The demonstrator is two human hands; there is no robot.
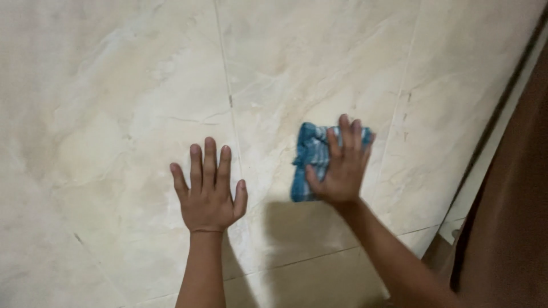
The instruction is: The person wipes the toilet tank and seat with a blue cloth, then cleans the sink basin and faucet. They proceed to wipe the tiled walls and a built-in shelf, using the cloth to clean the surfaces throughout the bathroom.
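Head view: left hand (208, 191) lies flat on the tiles (131, 102), fingers spread, holding nothing. Right hand (342, 165) presses flat on a blue checked cloth (311, 159), fingers together. Cloth sits right of the vertical grout line (228, 97). Brown curtain (514, 217) at right edge.

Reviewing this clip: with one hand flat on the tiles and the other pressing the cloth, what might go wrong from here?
The blue checked cloth is bunched under the right hand, so it may slip out or wipe only a narrow strip. The left hand lies flat and bare on the glossy tiled surface; if that surface is damp, the palm might slide. The grout line between the hands may snag the cloth's edge.
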